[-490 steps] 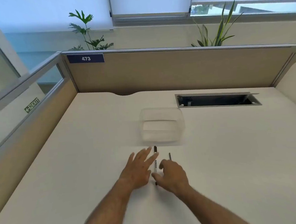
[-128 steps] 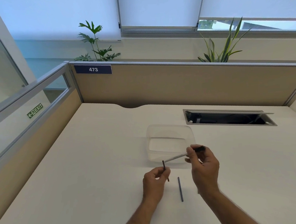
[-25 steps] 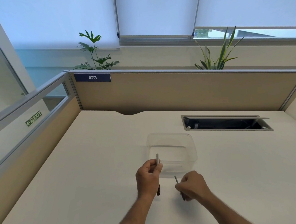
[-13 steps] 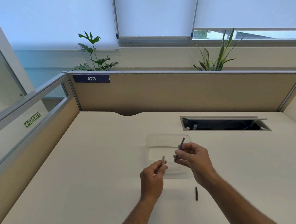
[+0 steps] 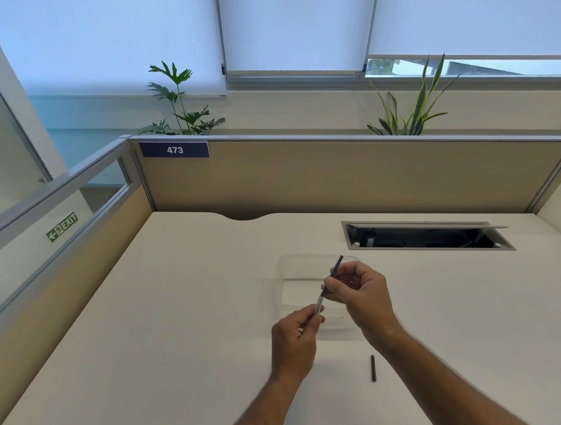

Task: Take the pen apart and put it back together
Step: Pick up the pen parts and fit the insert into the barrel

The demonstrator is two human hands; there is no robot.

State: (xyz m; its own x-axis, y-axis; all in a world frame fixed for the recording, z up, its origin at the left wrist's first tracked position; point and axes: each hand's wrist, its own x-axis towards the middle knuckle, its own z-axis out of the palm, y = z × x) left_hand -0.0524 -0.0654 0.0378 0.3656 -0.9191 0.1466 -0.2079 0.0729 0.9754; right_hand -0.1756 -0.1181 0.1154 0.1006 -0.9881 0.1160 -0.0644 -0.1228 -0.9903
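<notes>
You've got a big cream tabletop [image 5: 187, 318] walled in by tan partitions [image 5: 336, 175], with a blue "473" label [image 5: 174, 150] on the far-left corner of the back panel and two plants poking up behind it. There's an open cable hatch [image 5: 423, 237] sunk into the tabletop toward the far right edge. A clear plastic container [image 5: 297, 277] sits around the middle of the tabletop, and your hands are up in front of it.

Your right hand [image 5: 361, 296] has its fingers pinched closed on the thin dark refill [image 5: 336, 266], which tilts up and away toward the back edge. Your left hand [image 5: 294, 337] is curled shut around the pale pen barrel [image 5: 319, 306], only the top end of it sticking out above your fingers. The lower tip of the refill meets the open end of the barrel, so the two parts are lined up end to end, just above the near wall of the container.

One small dark pen piece [image 5: 373, 367] lies by itself on the tabletop, near the front edge, between your two forearms and apart from both of them.
</notes>
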